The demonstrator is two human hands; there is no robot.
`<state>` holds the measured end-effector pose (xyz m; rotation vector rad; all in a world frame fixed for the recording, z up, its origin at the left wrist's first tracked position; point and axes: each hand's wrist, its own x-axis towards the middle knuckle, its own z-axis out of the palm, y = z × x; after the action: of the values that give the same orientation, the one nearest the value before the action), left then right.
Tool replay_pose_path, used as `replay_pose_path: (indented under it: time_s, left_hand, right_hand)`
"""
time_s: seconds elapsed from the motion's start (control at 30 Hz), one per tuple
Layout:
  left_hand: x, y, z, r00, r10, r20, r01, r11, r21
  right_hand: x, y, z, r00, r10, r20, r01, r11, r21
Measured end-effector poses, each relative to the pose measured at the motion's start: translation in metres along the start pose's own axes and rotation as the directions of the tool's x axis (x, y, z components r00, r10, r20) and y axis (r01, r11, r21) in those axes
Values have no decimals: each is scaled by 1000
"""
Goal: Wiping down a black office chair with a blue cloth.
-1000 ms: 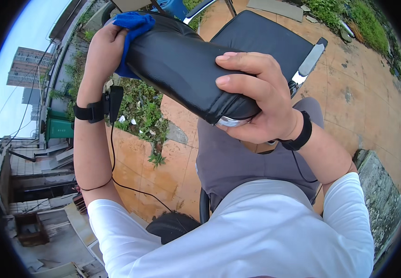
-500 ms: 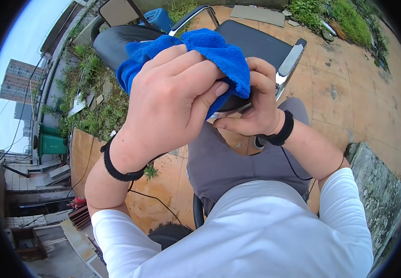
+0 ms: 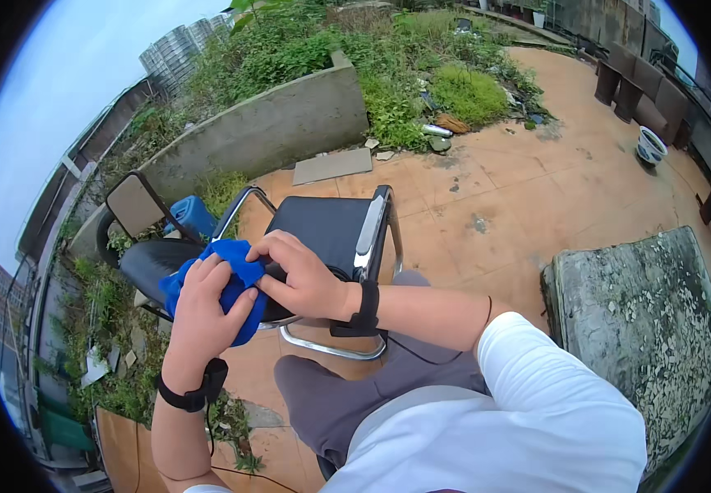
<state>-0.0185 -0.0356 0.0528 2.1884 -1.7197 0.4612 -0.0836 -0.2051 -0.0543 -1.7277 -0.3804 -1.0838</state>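
A bunched blue cloth (image 3: 244,330) is held out over the chair in front of my left knee. My left hand (image 3: 205,308) is closed on it, fingers bent over its top and the thumb along its near side. Against the cloth's right edge, my right hand (image 3: 310,279) is closed, its fingertips and thumb gripping there. Something dark shows under the hands; whether it is held or part of the chair behind, I cannot tell. Both wrists wear black straps, with a thin cable running from them.
A black chair (image 3: 314,222) with chrome armrests stands just beyond my hands. Left of it are another black seat (image 3: 158,267) and a blue jug (image 3: 193,216). A weathered stone slab (image 3: 635,329) lies at my right; a low wall (image 3: 257,131) edges the weeds.
My view has swung up and to the right, showing more yard. In it, both hands and the cloth sit lower, farther left and smaller. My right fingers now rest at the cloth's upper right edge.
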Motion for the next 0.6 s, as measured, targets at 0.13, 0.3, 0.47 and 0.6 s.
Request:
replay_pose_path:
  time_s: [0.13,0.3,0.47,0.6]
  left_hand:
    - [3,-26,-8,969,-240,51,245,953,-177]
    - [-7,-66,13,953,-300,52,301,907,-295]
    - [5,-77,15,913,-399,84,375,740,-558]
    - [-2,-85,18,918,-387,89,347,671,-655]
  right_hand:
    - [10,-2,-8,987,156,-46,-153,986,62]
    - [22,-27,15,999,-52,-13,51,996,-78]
    - [34,-30,42,961,-164,221,231,916,-328]
    - [37,-34,43,958,-142,247,216,929,-301]
